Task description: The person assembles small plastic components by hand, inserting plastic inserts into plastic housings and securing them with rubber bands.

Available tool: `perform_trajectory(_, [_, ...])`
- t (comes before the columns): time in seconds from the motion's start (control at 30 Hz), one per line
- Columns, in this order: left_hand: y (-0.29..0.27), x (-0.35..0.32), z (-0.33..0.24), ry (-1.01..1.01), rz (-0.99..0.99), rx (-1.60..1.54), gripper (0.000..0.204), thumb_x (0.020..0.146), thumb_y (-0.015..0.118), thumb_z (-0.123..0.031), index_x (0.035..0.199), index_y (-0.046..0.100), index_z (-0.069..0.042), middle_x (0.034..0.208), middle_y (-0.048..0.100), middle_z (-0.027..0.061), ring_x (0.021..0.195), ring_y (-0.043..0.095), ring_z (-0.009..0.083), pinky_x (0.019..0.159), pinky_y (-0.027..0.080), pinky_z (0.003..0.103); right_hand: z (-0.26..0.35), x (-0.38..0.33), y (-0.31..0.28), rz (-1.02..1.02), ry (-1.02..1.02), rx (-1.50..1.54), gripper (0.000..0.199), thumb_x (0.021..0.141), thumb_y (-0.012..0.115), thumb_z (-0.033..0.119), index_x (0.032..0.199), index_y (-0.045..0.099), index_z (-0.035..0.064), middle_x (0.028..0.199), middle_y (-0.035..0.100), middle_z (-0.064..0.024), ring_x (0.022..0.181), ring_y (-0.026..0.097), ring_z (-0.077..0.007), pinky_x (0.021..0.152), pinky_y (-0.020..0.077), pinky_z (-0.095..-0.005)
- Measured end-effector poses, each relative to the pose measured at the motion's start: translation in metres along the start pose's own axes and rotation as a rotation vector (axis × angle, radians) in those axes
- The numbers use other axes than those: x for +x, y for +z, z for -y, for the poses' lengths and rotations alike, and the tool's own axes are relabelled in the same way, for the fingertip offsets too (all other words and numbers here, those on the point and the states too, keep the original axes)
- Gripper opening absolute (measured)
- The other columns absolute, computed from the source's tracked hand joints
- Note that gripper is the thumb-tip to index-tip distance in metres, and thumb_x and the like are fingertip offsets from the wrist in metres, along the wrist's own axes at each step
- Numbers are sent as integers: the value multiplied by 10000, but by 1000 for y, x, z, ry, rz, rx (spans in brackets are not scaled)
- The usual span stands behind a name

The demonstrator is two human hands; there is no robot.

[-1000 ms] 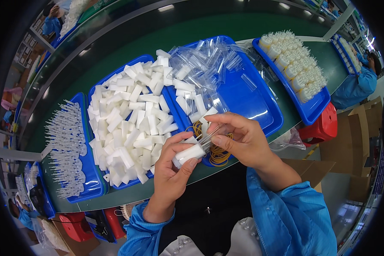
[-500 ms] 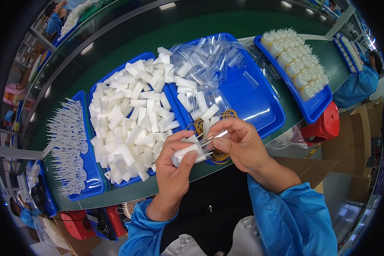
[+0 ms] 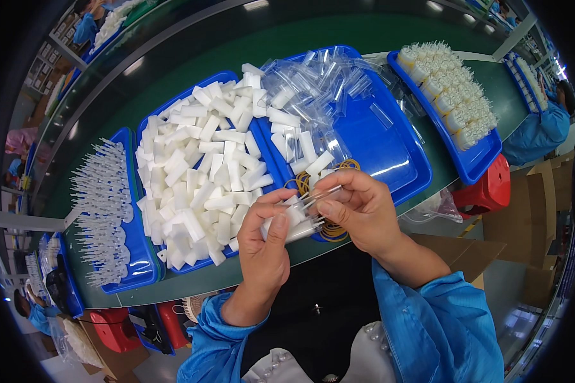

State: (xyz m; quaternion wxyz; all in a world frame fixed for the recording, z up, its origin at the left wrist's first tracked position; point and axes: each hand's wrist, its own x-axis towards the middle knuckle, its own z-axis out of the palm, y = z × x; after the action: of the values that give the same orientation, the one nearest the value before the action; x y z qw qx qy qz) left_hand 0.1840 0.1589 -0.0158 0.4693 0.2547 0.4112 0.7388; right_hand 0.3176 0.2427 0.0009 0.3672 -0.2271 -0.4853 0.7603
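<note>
My left hand [image 3: 265,239] is closed around a small bundle of white foam block [image 3: 296,214] and slim white plastic pieces [image 3: 303,230], whose thin tips stick out to the right. Thumb and fingers of my right hand [image 3: 366,212] pinch a clear plastic sleeve [image 3: 328,195] at the bundle's right end. Whether the sleeve covers any tip is hard to make out. Just behind both hands lie yellow rubber bands [image 3: 333,232], partly hidden by my right hand.
White foam blocks [image 3: 198,166] heap a blue tray. Clear sleeves [image 3: 319,80] fill part of another blue tray [image 3: 396,143]. White tipped pieces [image 3: 102,204] stand in a left tray; banded bundles [image 3: 450,96] fill a right one. A red stool [image 3: 489,185] stands below the table's right edge.
The bundle in my left hand has turned slightly, showing more of the slim white pieces. My right fingers have shifted a little on the sleeve, staying close to the tips.
</note>
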Motion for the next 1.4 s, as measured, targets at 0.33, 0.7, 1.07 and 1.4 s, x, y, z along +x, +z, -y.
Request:
perform_trajectory(0.33, [-7, 1, -5, 290, 130, 495, 100, 874, 570, -127, 886, 575, -27, 1118, 540, 169, 970, 523, 201, 844, 390, 304, 13, -1, 1, 23, 2, -142, 259, 827, 637, 47, 1056, 560, -47, 971, 615, -103, 875, 618, -141, 775, 497, -245])
perform_trajectory(0.7, [-11, 0, -11, 85, 234, 415, 246, 791, 679, -136, 963, 535, -35, 1188, 481, 175, 1012, 523, 249, 872, 395, 329, 19, 2, -8, 94, -10, -306, 282, 776, 694, 49, 1032, 601, -24, 960, 627, -92, 852, 620, -146, 769, 492, -253])
perform_trajectory(1.07, [-10, -2, -6, 335, 317, 766, 742, 747, 699, -94, 1333, 250, -9, 1364, 289, 193, 1257, 358, 333, 1001, 352, 412, 10, -8, -3, 83, -125, -492, 236, 744, 709, 37, 968, 637, 15, 918, 638, -87, 851, 612, -140, 757, 483, -263])
perform_trajectory(1.4, [-13, -4, -5, 300, 277, 694, 751, 689, 636, 4, 1340, 262, 19, 1361, 305, 222, 1268, 317, 355, 1041, 257, 428, 21, -16, -2, 40, -175, -602, 185, 732, 728, 81, 908, 674, 63, 908, 666, -76, 877, 607, -173, 801, 425, -279])
